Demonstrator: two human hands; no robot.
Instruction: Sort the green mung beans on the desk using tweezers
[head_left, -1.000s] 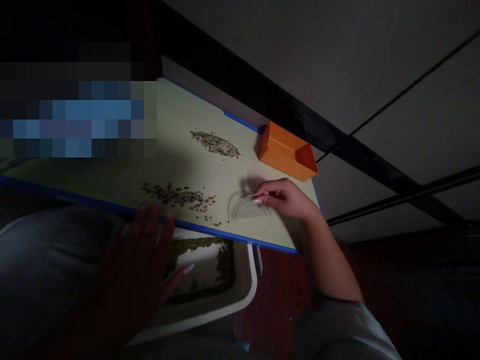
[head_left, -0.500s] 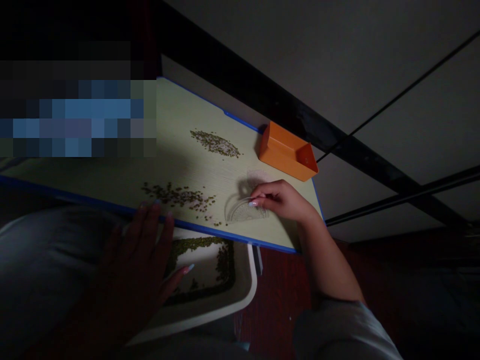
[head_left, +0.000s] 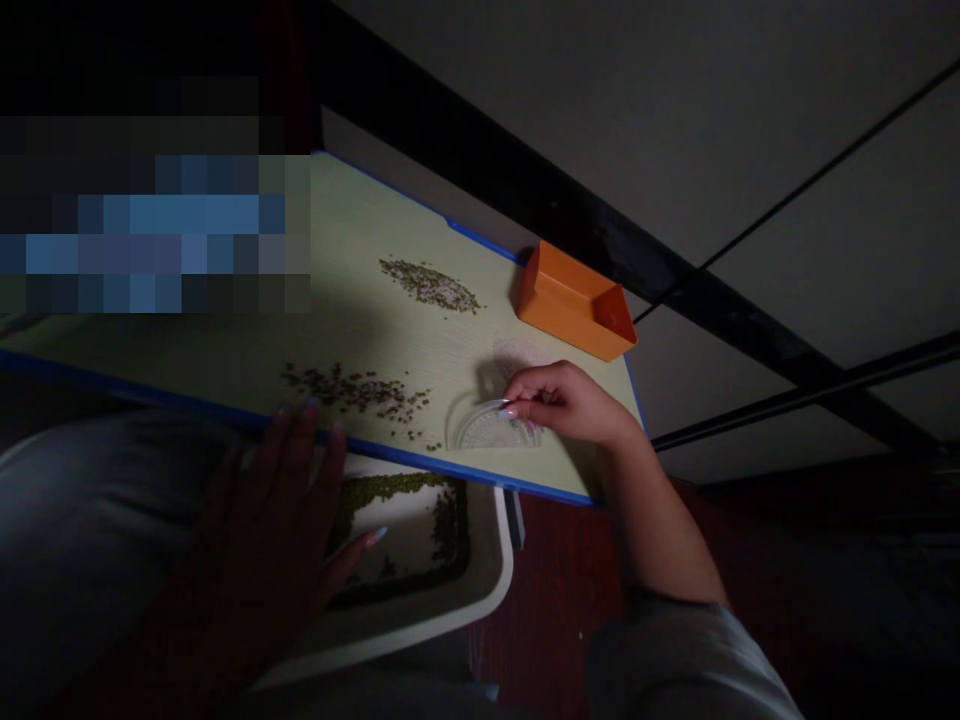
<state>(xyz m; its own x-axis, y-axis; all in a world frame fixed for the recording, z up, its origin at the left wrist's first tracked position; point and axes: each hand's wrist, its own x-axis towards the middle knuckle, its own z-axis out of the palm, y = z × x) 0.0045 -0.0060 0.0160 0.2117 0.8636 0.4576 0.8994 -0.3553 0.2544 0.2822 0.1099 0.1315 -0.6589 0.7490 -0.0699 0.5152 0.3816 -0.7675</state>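
Between the thumb and fingers of my right hand (head_left: 562, 402) is a clear protractor (head_left: 487, 430), its straight edge down near the table's blue front rim. Left of it lies a loose scatter of small dark green beans or seeds (head_left: 360, 392) on the pale tabletop (head_left: 442, 345). My left hand (head_left: 277, 510) is in shadow, its fingers spread, with the fingertips at the blue rim beside that scatter. Below the rim, partly covered by this hand, a white tub (head_left: 499, 560) holds more of the green pieces along its inner edges.
A second heap of similar pieces (head_left: 429, 286) lies farther back on the table. An open orange box (head_left: 566, 315) stands at the right rear corner, by a panelled wall (head_left: 750, 160). A pixelated patch hides the upper left. Dark red floor (head_left: 562, 590) shows below.
My right hand has shifted the protractor slightly left and toward the front rim. A stray piece near its left end no longer shows. My left hand stays almost still.
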